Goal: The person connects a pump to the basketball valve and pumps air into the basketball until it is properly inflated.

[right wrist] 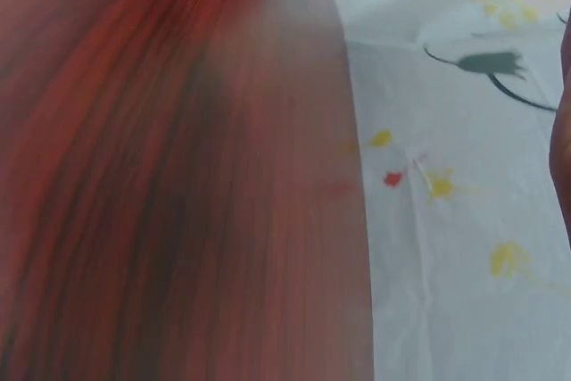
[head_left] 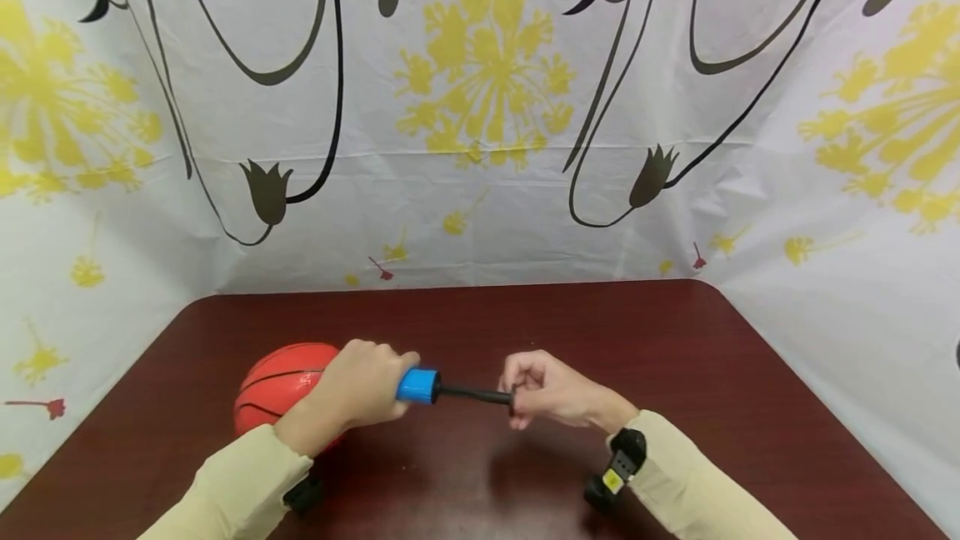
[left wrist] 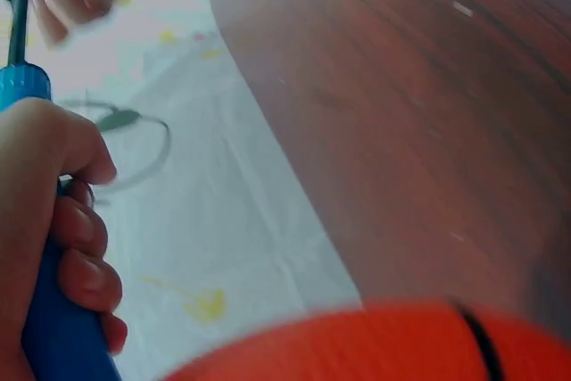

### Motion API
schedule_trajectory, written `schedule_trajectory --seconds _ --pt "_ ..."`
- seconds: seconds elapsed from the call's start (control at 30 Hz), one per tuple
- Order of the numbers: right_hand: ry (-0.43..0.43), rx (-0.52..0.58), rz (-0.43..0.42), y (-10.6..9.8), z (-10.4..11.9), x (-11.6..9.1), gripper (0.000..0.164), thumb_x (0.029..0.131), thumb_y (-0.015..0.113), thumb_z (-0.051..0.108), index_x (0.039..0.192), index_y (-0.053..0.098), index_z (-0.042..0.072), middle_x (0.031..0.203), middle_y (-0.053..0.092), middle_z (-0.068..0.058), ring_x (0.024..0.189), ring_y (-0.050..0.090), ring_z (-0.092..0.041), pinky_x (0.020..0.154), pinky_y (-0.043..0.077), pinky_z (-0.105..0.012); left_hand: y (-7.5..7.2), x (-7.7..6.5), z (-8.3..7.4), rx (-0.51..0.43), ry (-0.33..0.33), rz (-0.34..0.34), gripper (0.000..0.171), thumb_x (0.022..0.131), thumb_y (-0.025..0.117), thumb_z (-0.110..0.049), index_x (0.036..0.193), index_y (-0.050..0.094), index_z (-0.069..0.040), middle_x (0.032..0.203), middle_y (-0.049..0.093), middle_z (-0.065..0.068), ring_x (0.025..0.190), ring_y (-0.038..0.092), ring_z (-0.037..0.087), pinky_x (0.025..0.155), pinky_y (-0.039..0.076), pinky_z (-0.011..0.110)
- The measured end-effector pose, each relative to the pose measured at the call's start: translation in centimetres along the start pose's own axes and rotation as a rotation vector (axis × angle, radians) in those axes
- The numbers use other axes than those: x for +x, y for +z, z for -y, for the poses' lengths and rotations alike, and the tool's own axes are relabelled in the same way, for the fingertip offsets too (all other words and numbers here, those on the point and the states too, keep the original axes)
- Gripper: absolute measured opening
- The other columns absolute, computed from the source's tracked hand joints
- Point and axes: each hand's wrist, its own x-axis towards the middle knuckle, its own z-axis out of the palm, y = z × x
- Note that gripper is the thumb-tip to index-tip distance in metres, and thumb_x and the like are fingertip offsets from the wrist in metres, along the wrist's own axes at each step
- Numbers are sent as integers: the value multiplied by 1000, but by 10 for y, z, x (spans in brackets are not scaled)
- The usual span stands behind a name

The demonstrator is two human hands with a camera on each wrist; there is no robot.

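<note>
A blue cylindrical plastic hand pump (head_left: 417,387) is held above the dark reddish-brown wood-grain table (head_left: 750,432), near its middle. Its long axis runs from side to side in the head view, close to level, dipping slightly toward the right. The thin black rod (head_left: 474,393) is drawn out of the barrel and points to the person's right, ending in a flat black disc (head_left: 512,400). The left hand (head_left: 363,386) has its fingers wrapped closely round the blue barrel. The right hand (head_left: 558,392) has its fingers bent, pinching the rod's disc end. Just beside the left wrist, partly hidden by it, sits a glossy red-orange basketball (head_left: 277,382) with black seams. A white sheet with yellow and grey flower prints (head_left: 487,223) stands behind the table.
</note>
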Motion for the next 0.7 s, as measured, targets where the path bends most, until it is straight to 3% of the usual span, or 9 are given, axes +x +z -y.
schedule_trajectory --seconds 0.13,0.27,0.4,0.53,0.7 --pt "-26 -33 -12 7 -9 18 6 84 58 6 85 52 7 77 64 0 69 63 -10 60 50 -24 -3 11 -11 6 30 -12 30 62 71 -31 78 54 -13 57 50 -4 45 43 8 45 38 23" --pt "-36 -40 -13 10 -9 21 8 84 59 9 85 52 6 77 64 0 69 63 -10 60 51 -25 0 12 -14 -30 52 -31 27 63 70 -30 76 53 -13 54 48 -5 43 41 7 43 37 22" --pt "-42 -6 0 7 2 12 7 83 58 5 86 52 10 79 63 1 68 62 -9 60 50 -23 2 5 -7 -52 31 -57 29 64 70 -30 80 54 -13 56 50 -5 46 44 7 46 40 24" --pt "-64 48 45 0 10 -3 9 85 54 2 86 52 10 81 60 1 68 61 -6 60 49 -20 4 -6 4 -36 -2 -41 31 64 71 -30 84 55 -12 60 54 -3 48 47 8 46 41 26" --pt "-69 33 9 2 1 0 6 85 57 6 85 53 12 82 59 1 68 62 -6 58 50 -21 5 -5 6 -12 -12 -25 32 62 72 -32 83 56 -13 59 53 -4 47 46 8 46 40 25"
